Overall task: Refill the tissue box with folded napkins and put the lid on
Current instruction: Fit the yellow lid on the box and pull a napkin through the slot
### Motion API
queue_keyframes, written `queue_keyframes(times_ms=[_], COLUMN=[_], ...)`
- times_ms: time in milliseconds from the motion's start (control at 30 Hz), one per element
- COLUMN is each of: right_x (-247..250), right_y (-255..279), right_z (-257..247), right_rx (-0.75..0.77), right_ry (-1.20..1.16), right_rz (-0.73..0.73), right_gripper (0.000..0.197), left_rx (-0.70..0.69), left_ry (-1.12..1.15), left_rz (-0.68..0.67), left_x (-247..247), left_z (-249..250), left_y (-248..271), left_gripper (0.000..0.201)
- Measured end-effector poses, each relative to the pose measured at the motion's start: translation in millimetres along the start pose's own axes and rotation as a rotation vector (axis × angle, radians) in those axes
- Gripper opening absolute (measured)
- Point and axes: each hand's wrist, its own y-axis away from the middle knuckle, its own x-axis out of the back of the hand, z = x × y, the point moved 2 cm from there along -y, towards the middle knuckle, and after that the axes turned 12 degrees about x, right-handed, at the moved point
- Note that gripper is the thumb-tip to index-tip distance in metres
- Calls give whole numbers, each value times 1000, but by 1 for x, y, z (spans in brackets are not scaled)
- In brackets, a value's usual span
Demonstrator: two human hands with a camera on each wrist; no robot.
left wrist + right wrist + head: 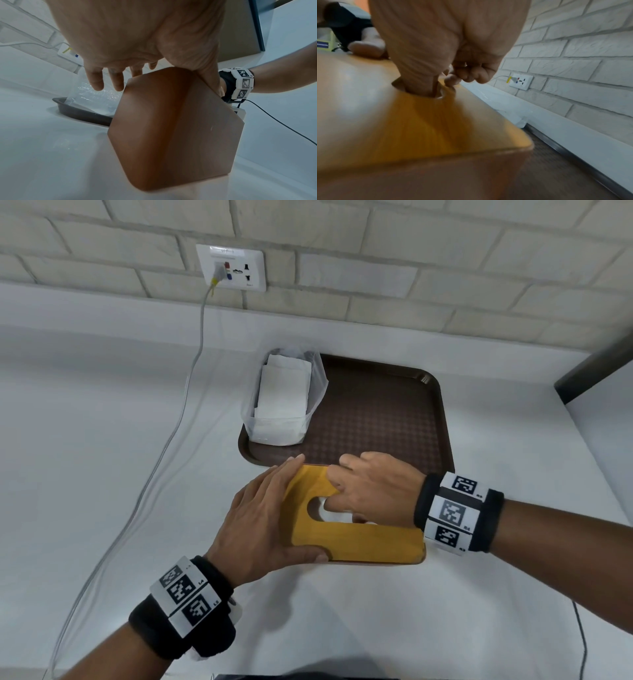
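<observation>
The brown tissue box (171, 128) stands at the near edge of the tray (394, 412), and its yellow wooden lid (356, 542) sits flush on top. My left hand (274, 508) lies flat on the lid's left end, fingers straight and thumb along the front edge. My right hand (342, 494) is over the lid's slot. Its thumb (421, 83) dips into the slot beside the index fingertip, and the other fingers are curled. A white napkin (319, 507) shows inside the slot by the thumb. The pinch itself is hidden.
A clear plastic bag of folded napkins (282, 398) stands on the tray's far left corner. A grey cable (178, 422) runs from the wall socket (231, 268) down the white counter on the left. A dark panel edge (592, 371) juts in at the right.
</observation>
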Motion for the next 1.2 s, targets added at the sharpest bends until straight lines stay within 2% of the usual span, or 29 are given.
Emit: queue_keyframes(times_ms=[100, 333, 400, 500, 667, 800, 967, 1067, 1200], right_x=[-4, -7, -5, -5, -11, -10, -11, -13, -13], right_y=[-1, 7, 12, 12, -2, 1, 6, 0, -8], right_z=[1, 5, 5, 1, 1, 4, 2, 1, 1], right_rx=[34, 36, 25, 52, 98, 105, 87, 129, 217], right_ry=[-30, -89, -109, -66, 36, -1, -35, 13, 35], right_rz=[37, 131, 138, 83, 122, 153, 124, 113, 193], right_gripper=[2, 23, 21, 9, 19, 24, 14, 19, 24], left_rx=[18, 46, 51, 51, 64, 41, 28, 29, 46], left_ry=[10, 17, 12, 11, -2, -50, -73, -69, -60], left_rz=[-11, -17, -19, -23, -27, -23, -37, -41, -46], left_x=[-1, -1, -1, -2, -1, 2, 2, 2, 1], left_z=[-2, -2, -2, -3, -3, 0, 1, 1, 0], left_y=[0, 2, 1, 1, 2, 2, 1, 1, 1], left_gripper=[130, 131, 131, 131, 132, 128, 125, 126, 127])
